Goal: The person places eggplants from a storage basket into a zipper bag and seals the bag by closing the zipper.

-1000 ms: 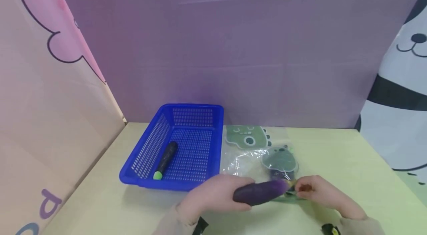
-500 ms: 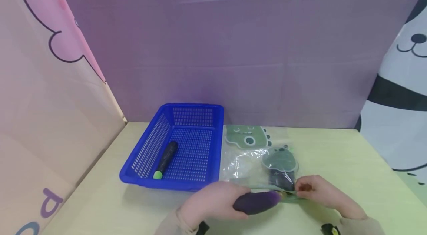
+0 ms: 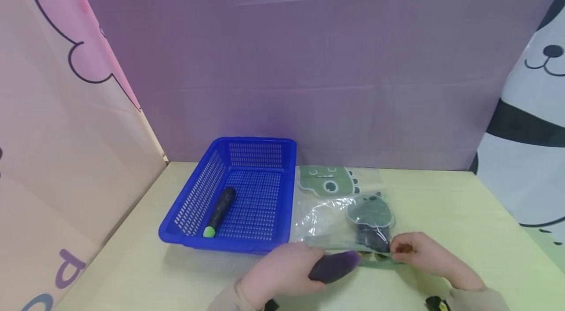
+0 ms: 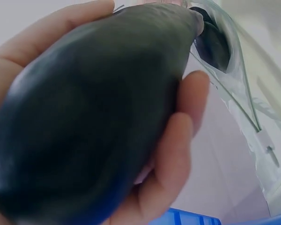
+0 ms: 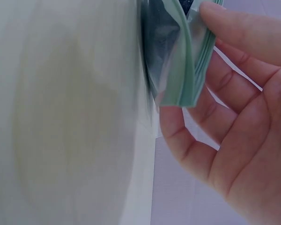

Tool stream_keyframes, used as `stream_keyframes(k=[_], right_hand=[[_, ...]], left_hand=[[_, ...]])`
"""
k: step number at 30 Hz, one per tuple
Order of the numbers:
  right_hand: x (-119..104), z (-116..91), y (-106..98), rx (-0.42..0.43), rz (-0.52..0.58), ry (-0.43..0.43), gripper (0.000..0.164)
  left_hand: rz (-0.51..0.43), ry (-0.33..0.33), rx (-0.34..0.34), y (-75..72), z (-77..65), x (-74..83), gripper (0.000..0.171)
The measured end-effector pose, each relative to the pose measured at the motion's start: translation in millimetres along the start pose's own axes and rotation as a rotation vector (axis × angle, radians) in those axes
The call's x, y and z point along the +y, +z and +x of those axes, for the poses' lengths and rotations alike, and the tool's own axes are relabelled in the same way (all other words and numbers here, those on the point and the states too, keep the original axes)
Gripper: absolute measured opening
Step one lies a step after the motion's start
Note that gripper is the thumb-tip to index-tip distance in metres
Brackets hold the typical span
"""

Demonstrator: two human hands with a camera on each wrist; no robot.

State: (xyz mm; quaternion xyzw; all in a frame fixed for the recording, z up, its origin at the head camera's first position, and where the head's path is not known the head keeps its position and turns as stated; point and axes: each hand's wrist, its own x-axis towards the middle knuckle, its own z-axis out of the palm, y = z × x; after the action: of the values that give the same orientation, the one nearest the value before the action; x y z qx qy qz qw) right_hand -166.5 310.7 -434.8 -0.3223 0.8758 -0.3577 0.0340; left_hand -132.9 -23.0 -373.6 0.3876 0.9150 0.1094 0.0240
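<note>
My left hand (image 3: pixel 284 269) grips an eggplant (image 3: pixel 336 266), fingers and thumb wrapped round its thick dark end. The narrower, lighter purple end points right, at the mouth of a clear zip bag (image 3: pixel 324 218). In the left wrist view the eggplant (image 4: pixel 89 112) fills much of the picture, its far end overlapping the bag's opening. My right hand (image 3: pixel 417 252) pinches the right corner of the bag's mouth. Close up in the right wrist view, thumb and fingers hold the green zip strip (image 5: pixel 191 79). Inside the bag lies a dark rounded thing (image 4: pixel 213 47), partly hidden behind a printed green patch.
Left of the bag stands a blue plastic basket (image 3: pixel 289 193) with perforated walls. A dark zucchini with a bright green end (image 3: pixel 220 212) lies in it. A purple cloth (image 3: pixel 335 80) hangs behind the table, and printed cloths flank both sides.
My left hand has lowered the eggplant slightly toward the table and the bag's mouth, its tip now hidden at the opening. The right hand keeps its place at the bag's corner.
</note>
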Motion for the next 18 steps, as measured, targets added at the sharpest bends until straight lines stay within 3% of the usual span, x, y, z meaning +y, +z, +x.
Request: stream_keyframes(k=[14,18], right_hand=[[-2.8,0.4,-0.7,-0.004,0.004,0.0,0.008],[-3.2,0.7,-0.1,-0.004,-0.002,0.003,0.008]], left_hand=[[0.05,-0.043,0.052,2.0,-3.3,3.8,0.031],[0.072,-0.041,0.04,5.5,-0.6,4.0,0.045]])
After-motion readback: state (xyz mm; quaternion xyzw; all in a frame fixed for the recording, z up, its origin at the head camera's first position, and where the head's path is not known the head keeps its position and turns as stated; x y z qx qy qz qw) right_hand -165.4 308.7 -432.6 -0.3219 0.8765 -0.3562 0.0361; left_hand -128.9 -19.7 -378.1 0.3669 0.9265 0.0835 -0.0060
